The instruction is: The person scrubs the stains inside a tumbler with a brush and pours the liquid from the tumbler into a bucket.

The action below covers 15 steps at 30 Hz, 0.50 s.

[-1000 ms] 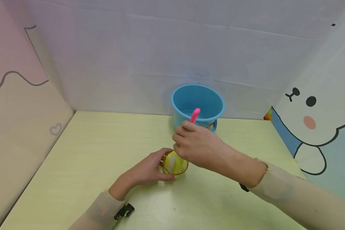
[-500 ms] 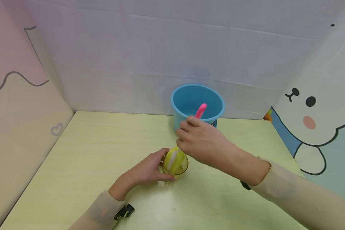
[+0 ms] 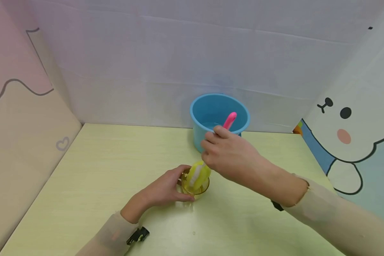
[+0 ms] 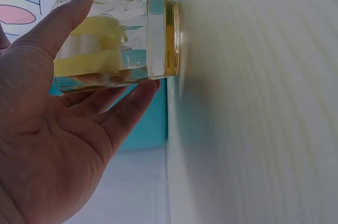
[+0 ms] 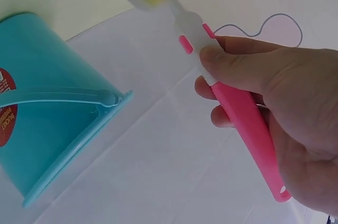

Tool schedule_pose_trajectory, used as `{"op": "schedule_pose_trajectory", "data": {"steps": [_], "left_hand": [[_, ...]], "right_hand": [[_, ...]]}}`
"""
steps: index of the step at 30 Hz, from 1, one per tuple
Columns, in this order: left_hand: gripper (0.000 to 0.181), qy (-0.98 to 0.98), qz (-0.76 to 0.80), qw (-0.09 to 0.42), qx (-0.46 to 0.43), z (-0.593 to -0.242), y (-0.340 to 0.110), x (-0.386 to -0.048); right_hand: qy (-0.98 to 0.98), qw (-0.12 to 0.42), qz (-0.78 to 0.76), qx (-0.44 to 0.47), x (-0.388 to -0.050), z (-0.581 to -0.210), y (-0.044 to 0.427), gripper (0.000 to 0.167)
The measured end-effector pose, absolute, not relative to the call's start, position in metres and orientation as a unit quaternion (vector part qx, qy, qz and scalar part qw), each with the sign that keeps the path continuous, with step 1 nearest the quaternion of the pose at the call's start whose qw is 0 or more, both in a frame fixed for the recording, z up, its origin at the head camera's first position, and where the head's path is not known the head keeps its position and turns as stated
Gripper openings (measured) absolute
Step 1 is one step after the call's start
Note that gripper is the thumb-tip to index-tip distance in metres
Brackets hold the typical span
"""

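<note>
My left hand [image 3: 165, 188] grips a clear amber-tinted glass [image 3: 196, 195] from its left side, thumb and fingers around the wall. In the left wrist view, the glass [image 4: 137, 49] stands with its base on or very near the tabletop. My right hand [image 3: 232, 153] holds a sponge bottle brush by its pink-and-white handle [image 5: 245, 123], thumb pressed on the white part. The yellow-and-white sponge head [image 3: 198, 175] slants into the glass, its upper part above the rim. The handle's pink end [image 3: 229, 120] points up and away, in front of the bucket opening.
A light blue bucket [image 3: 198, 133] stands behind the hands against the back wall, its handle [image 5: 58, 95] hanging down its side. The pale yellow-green table [image 3: 121, 153] is bounded by walls at the back, left and right, with cartoon prints on the sides.
My right hand has moved slightly up and to the right, drawing the sponge head partly out of the glass. The handle leans further right. The left hand and glass have stayed put.
</note>
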<state>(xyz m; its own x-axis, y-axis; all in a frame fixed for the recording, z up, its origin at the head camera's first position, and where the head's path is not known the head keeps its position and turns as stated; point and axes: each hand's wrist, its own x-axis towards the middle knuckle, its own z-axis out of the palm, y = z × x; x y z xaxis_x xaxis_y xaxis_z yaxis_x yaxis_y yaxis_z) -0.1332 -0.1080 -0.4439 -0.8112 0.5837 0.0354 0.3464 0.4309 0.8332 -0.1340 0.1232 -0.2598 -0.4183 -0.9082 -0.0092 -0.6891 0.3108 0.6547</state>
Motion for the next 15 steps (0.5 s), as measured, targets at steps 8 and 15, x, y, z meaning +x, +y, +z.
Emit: {"op": "schedule_pose_trajectory", "data": {"steps": [8, 15], "left_hand": [[0.087, 0.836, 0.454, 0.126, 0.282, -0.4444, -0.1085, -0.1331], [0.087, 0.838, 0.45, 0.127, 0.283, -0.4456, -0.1082, -0.1339]], "right_hand": [[-0.791, 0.175, -0.296, 0.507, -0.1325, -0.2577, 0.1239, 0.028], [-0.787, 0.168, -0.301, 0.512, -0.1313, -0.2559, 0.1244, 0.027]]}}
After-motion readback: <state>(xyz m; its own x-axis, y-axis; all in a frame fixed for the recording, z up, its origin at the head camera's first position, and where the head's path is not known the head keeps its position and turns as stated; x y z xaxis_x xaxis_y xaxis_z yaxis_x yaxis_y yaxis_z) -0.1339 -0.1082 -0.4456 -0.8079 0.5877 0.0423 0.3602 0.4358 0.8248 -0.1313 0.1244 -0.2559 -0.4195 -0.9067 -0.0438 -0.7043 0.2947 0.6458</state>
